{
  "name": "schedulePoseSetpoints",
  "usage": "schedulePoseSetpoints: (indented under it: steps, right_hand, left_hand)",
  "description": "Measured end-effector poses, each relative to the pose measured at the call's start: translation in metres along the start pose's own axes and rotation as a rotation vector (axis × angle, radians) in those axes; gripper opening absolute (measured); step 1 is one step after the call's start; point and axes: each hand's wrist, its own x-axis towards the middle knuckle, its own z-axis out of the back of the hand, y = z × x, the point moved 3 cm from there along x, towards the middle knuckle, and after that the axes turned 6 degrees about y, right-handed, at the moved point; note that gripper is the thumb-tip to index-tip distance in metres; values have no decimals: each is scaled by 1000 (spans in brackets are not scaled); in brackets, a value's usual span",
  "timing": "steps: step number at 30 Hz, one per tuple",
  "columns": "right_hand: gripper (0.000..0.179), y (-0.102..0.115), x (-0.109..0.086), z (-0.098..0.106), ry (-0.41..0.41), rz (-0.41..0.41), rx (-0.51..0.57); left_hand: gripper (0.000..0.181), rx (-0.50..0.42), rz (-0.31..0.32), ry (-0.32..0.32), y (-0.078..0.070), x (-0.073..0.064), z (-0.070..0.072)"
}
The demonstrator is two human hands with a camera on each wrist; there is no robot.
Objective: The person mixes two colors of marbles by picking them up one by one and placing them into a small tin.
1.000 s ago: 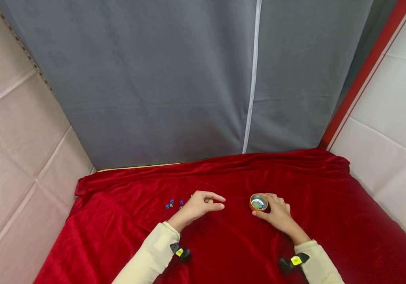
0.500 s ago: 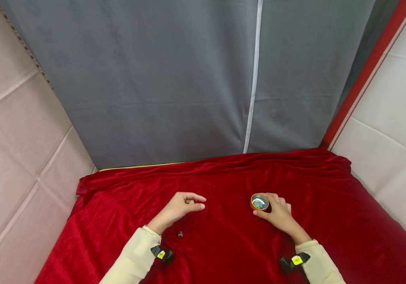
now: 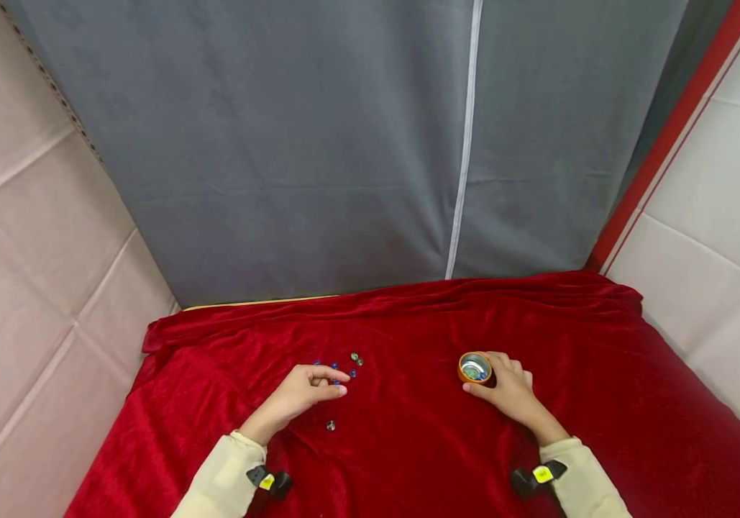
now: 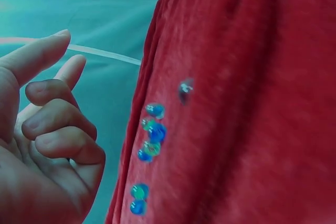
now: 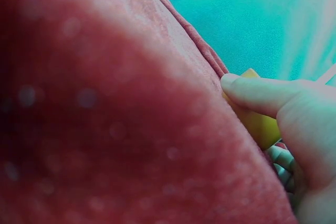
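Observation:
My right hand (image 3: 510,392) grips a small round orange tin (image 3: 474,365), its thumb on the near side and its fingers on the far side. Blue and green marbles (image 3: 475,375) lie at the bottom of its silvery inside. My left hand (image 3: 295,397) hovers beside several loose blue and green marbles (image 4: 157,132) on the red cloth. Its thumb and index finger stand apart with nothing between them, and the other fingers are loosely curled. One clear, dark-looking marble (image 3: 330,426) lies by itself, nearer the person. In the right wrist view, the thumb (image 5: 257,94) presses the tin's side.
Wrinkled red velvet cloth (image 3: 408,446) covers the table. Behind it hangs a grey curtain (image 3: 318,158) with a pale vertical strip. White fabric walls (image 3: 713,216) flank the table on both sides. A black camera (image 3: 270,480) is strapped to each wrist.
The left hand has moved left and slightly toward the person, away from the tin, uncovering the marbles and the lone dark-looking one. The right hand and tin have stayed in place.

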Motion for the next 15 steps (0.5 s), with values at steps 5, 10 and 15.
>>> schedulePoseSetpoints:
  steps: [5, 10, 15]
  right_hand:
    - [67, 1, 0, 1, -5, 3, 4]
    - [66, 2, 0, 0, -7, 3, 7]
    - [66, 0, 0, -1, -6, 0, 3]
  left_hand:
    - [36, 10, 12, 14, 12, -9, 0]
    - [34, 19, 17, 31, 20, -16, 0]
    - [31, 26, 15, 34, 26, -21, 1]
